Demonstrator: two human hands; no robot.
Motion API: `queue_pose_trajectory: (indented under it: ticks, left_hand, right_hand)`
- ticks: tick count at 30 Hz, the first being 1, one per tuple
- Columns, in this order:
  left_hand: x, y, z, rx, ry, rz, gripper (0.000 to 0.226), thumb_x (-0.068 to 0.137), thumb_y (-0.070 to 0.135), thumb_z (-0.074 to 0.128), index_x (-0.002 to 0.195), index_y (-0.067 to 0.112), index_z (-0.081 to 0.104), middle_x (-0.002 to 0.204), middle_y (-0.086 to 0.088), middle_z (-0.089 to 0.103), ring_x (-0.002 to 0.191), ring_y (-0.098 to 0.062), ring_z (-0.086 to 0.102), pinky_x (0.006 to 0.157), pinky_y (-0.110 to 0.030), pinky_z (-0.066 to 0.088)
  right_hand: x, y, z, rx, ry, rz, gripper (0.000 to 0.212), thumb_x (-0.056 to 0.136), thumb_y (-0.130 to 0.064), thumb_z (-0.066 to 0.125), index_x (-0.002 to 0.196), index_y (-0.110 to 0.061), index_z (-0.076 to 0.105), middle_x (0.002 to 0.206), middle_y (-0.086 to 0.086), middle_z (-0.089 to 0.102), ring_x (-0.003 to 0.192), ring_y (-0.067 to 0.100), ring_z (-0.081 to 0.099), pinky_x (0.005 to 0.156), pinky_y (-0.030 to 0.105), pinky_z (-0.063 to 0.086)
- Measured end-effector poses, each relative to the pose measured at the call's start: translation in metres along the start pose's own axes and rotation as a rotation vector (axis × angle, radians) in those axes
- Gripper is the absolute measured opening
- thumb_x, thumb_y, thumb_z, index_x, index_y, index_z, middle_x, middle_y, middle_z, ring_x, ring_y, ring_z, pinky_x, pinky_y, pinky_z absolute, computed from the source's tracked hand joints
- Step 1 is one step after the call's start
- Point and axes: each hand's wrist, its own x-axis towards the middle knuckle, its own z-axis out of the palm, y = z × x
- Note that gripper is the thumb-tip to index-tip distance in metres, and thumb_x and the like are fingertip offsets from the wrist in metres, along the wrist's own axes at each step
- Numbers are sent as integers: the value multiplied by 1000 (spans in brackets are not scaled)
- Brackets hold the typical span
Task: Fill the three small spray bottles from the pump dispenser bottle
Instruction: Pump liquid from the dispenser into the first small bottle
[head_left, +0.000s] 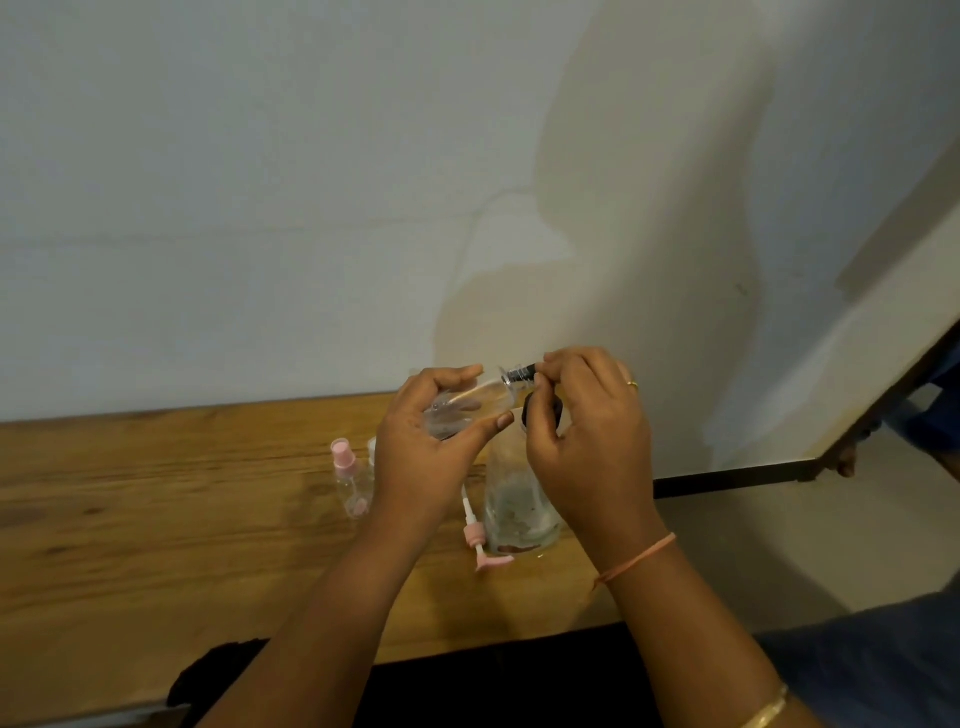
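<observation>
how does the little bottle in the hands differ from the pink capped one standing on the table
The held bottle has a black top; the pink-capped bottle has a pink one. The held bottle lies tilted almost sideways, gripped by the left hand, while the right hand pinches its black top; the pink-capped bottle stands upright on the table. Both are small and clear.

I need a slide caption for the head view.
Left hand holds a small clear bottle; right hand pinches its black top.
</observation>
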Motion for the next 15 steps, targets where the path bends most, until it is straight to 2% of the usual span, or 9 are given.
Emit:
queue_pose_trajectory:
  ticks: [2,7,10,13,15]
  left_hand:
    - [1,0,0,12,-1,3,37,59,38,75,92,40,58,102,18,63,100,-7,62,84,-31,54]
    - [0,-3,0,2,-25,-14,38,57,40,74,92,38,60,101,19,64,101,-7,63,87,-36,54]
    - [0,-5,-1,27,-36,-17,36,59,37,77,90,39,60,99,22,63,98,-1,62,83,-22,52]
    - [1,-3,-2,29,-53,-28,37,64,22,82,88,38,58,96,23,62,90,11,60,74,-6,47]
    - [2,-1,-2,3,-64,-19,37,66,16,81,87,34,57,98,20,62,85,16,59,70,-2,45]
  right_hand:
    - [1,0,1,5,-9,8,18,82,-15,47,81,-5,62,81,7,61,73,19,54,66,24,40]
    - [-2,3,6,37,-9,31,17,80,-16,46,74,-5,58,74,7,55,69,16,46,63,25,36]
    - [-3,5,6,36,-39,22,16,80,-15,45,74,-5,56,75,6,52,69,16,44,62,26,37]
    - [-5,4,4,35,-48,29,16,81,-15,44,77,-6,57,77,6,53,71,17,47,61,29,41]
    - [-6,3,2,48,-26,34,17,82,-15,45,80,-5,58,80,7,55,73,18,50,64,30,43]
